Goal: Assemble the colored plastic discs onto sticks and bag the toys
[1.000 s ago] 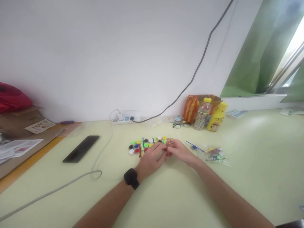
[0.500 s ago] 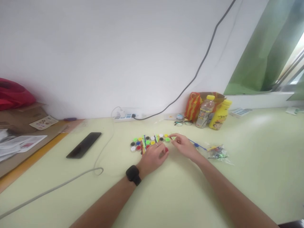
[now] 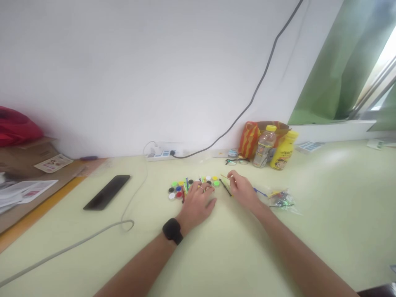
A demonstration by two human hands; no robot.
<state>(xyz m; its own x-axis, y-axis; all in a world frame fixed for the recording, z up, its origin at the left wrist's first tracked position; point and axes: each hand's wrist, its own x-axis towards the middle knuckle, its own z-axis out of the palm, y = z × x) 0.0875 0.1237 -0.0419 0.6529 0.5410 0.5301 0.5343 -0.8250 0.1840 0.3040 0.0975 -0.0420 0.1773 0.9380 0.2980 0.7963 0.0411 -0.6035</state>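
Several small round coloured caps or pots [image 3: 179, 194], in white, black, red, blue, green and yellow, sit in a cluster on the table with thin coloured sticks [image 3: 186, 183] among them. Over the right part of this cluster lies my left hand [image 3: 198, 204], fingers stretched out and thumb apart, hiding some pieces. My right hand [image 3: 243, 190] pinches a thin tan-reddish stick [image 3: 225, 177] just above the table, right of the cluster. Between the hands a thin black stick [image 3: 225, 187] lies slanted. Beyond my right hand are a blue stick [image 3: 261, 192] and a clear plastic bag [image 3: 281, 199] of small coloured pieces.
A black phone [image 3: 107, 192] and a grey cable [image 3: 77, 240] lie at left. Along the wall are a power strip [image 3: 159, 155], eyeglasses [image 3: 236, 161], a clear bottle [image 3: 264, 148], a yellow bottle [image 3: 284, 152] and a red-yellow bag [image 3: 248, 140]. A cardboard box [image 3: 23, 159] stands far left.
My left hand has shifted onto the pieces and its fingers have spread out. My right hand has moved slightly right with a thin stick; the black stick now shows on the table.
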